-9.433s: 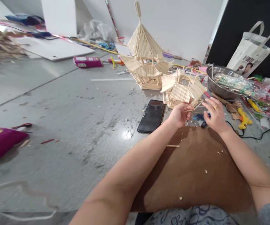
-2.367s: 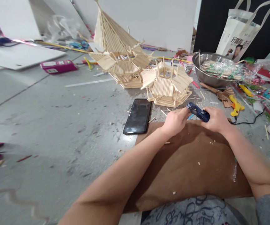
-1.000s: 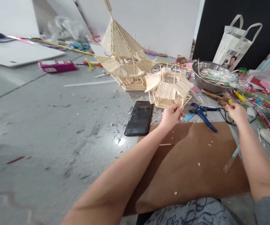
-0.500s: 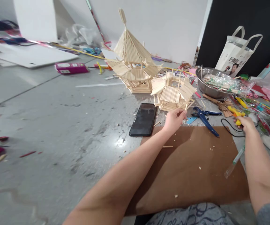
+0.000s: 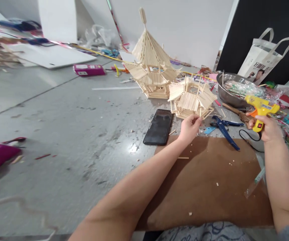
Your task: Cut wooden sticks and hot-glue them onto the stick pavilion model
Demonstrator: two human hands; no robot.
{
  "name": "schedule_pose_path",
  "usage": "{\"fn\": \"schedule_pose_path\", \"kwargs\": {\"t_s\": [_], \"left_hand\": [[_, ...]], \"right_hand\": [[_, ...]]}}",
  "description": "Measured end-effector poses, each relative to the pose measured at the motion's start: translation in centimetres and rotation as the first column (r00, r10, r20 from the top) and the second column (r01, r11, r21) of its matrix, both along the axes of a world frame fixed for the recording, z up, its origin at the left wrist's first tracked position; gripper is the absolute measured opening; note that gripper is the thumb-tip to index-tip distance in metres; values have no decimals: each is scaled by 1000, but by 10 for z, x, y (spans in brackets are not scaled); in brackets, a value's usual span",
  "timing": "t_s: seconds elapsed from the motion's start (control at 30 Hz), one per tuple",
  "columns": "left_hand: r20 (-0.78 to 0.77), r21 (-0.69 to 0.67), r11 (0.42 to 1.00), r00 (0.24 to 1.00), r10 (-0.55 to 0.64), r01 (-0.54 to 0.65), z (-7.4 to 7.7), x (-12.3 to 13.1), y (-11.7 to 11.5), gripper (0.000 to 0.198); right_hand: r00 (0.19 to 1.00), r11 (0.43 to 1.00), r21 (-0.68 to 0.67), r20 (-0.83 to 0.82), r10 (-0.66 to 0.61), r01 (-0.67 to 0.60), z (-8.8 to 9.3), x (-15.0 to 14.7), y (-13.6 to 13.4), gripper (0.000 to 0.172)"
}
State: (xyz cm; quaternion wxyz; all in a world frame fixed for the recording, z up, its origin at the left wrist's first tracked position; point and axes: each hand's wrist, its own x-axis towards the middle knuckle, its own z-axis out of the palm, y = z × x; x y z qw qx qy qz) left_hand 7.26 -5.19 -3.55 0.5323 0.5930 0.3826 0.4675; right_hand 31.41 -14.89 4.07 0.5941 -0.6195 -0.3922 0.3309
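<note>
My right hand [image 5: 270, 129] is wrapped round the handle of a yellow glue gun [image 5: 261, 106], which is up off the floor with its nozzle to the left. My left hand [image 5: 191, 126] is closed in a pinch on a short thin wooden stick [image 5: 200, 113], just in front of the smaller stick-built model [image 5: 188, 102]. Whether the stick touches that model I cannot tell. Behind it rises a taller stick-built tower [image 5: 151, 50] with a pointed roof. Blue cutters [image 5: 224, 132] lie between my hands.
A black phone [image 5: 159, 127] lies left of my left hand. Brown board [image 5: 209, 194] with small wood scraps lies before me. At the right back stand a metal bowl [image 5: 221, 88] of wrapped sticks and a white bag [image 5: 251, 62]. A black cord [image 5: 246, 137] trails under the glue gun.
My right hand has lifted the glue gun from among the clutter and turned it upright. My left hand stays by the smaller model. The view has shifted a little to the left.
</note>
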Motion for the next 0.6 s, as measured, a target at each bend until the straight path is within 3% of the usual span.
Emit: {"fn": "schedule_pose_path", "kwargs": {"t_s": [0.23, 0.43, 0.6], "left_hand": [[-84, 56, 998, 996, 41, -37, 2, -3, 2, 20], [-178, 170, 982, 978, 111, -80, 1, -6, 4, 20], [-223, 240, 967, 965, 137, -82, -4, -7, 9, 21]], "right_hand": [[950, 951, -26, 52, 309, -308, 13, -57, 20, 22], [910, 913, -57, 75, 408, -405, 11, -70, 27, 26], [914, 918, -85, 93, 394, -387, 4, -73, 28, 31]]}}
